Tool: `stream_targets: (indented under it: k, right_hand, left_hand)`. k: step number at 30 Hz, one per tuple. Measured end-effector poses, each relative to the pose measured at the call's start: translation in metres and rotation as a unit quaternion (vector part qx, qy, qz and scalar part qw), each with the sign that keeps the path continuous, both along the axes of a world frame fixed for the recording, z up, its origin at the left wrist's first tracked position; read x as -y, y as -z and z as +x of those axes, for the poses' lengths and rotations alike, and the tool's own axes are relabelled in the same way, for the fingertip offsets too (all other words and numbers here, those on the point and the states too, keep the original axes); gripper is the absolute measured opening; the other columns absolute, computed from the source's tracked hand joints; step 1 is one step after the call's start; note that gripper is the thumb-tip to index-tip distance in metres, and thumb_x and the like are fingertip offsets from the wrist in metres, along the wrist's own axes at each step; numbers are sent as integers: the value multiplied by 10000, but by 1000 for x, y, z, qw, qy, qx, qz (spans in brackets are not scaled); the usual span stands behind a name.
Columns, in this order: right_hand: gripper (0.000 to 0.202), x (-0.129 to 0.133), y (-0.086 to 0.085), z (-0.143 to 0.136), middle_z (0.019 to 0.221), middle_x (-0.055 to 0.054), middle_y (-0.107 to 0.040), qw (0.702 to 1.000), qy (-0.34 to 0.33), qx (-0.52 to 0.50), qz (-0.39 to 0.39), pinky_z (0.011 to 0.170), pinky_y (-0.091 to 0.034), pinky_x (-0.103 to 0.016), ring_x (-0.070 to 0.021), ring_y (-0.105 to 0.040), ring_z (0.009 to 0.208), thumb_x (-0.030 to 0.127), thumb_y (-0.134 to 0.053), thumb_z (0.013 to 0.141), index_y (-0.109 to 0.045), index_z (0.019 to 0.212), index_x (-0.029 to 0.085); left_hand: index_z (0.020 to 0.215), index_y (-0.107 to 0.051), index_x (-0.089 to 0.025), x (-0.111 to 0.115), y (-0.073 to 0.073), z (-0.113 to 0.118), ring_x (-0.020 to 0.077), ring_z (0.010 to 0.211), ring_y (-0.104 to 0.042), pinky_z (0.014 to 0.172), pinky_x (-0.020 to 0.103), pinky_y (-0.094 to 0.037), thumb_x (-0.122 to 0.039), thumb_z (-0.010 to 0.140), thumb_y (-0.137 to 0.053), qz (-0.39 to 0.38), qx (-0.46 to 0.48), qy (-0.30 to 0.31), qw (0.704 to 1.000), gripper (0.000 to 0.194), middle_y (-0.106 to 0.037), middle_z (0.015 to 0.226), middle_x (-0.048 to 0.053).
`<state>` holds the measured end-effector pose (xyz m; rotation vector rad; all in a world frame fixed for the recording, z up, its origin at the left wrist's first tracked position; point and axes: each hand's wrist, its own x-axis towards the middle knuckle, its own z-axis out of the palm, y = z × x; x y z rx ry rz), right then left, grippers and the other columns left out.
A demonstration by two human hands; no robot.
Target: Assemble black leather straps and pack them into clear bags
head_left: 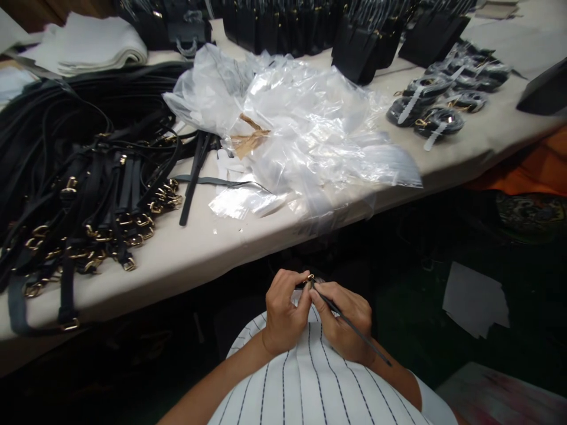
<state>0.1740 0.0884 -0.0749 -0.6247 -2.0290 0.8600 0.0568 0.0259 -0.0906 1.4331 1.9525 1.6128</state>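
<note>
Close to my body, both hands meet at a small gold metal piece [310,277], perhaps a buckle. My left hand [286,307] is closed, thumb and forefinger pinching the dark end around that metal piece. My right hand [348,316] is closed too, its thumb and fingers gripping a thin black strap [361,335] right beside the metal. The strap's free end trails across my right wrist toward the lower right. How the strap and metal join is hidden by my fingertips.
A pile of black straps with gold buckles [128,200] covers the table's left side. Clear plastic bags [310,112] are heaped mid-table. Wrapped strap coils [438,121] lie at right, black handbags [358,50] behind. The table's front edge [248,254] runs beyond my hands.
</note>
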Motion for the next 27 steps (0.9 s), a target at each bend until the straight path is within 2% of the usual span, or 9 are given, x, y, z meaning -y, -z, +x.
stream_targets:
  k: [11,17,20,23,25,27]
  right_hand:
    - [213,4,0,4,753,-32,-677,996,-56,-43,-56,648,-554,-275,-147,-660,702,3,-619,805,-657,958,146]
    - [215,8,3,5,770,-27,-680,999,-27,-37,-19,652,-558,-267,-146,-661,710,25,-640,799,-644,962,165]
    - [146,11,6,6,732,-14,-668,998,11,-2,-58,604,-540,-254,-128,-639,642,56,-654,806,-635,899,167]
    - [92,14,7,8,675,9,-648,991,40,3,-130,555,-526,-234,-112,-623,577,99,-656,826,-619,857,177]
    - [84,13,5,8,670,14,-647,987,29,-5,-161,547,-527,-224,-106,-626,565,106,-645,837,-610,853,181]
    - [97,12,2,8,671,12,-645,988,8,-11,-153,558,-529,-227,-107,-626,570,89,-640,834,-606,851,178]
  left_hand:
    - [1067,-638,-159,10,3,2,179,803,-589,713,343,-491,-4,776,-618,43,-4,13,999,331,-663,853,61]
    - [1052,-635,-148,11,7,-2,187,792,-582,714,361,-478,-15,771,-632,40,-32,37,998,311,-652,832,67]
    - [1041,-638,-144,10,7,-6,190,800,-581,712,364,-479,-19,773,-635,36,-31,62,997,296,-650,837,73]
    - [1070,-631,-142,10,5,-8,193,800,-579,716,373,-479,-9,767,-636,45,-59,70,995,331,-648,833,75]
    - [1104,-617,-138,10,5,-8,192,795,-576,720,379,-479,3,760,-640,60,-89,73,992,372,-649,827,73]
    - [1123,-603,-128,10,4,-9,195,803,-573,726,384,-482,14,751,-643,72,-118,77,987,401,-655,838,80]
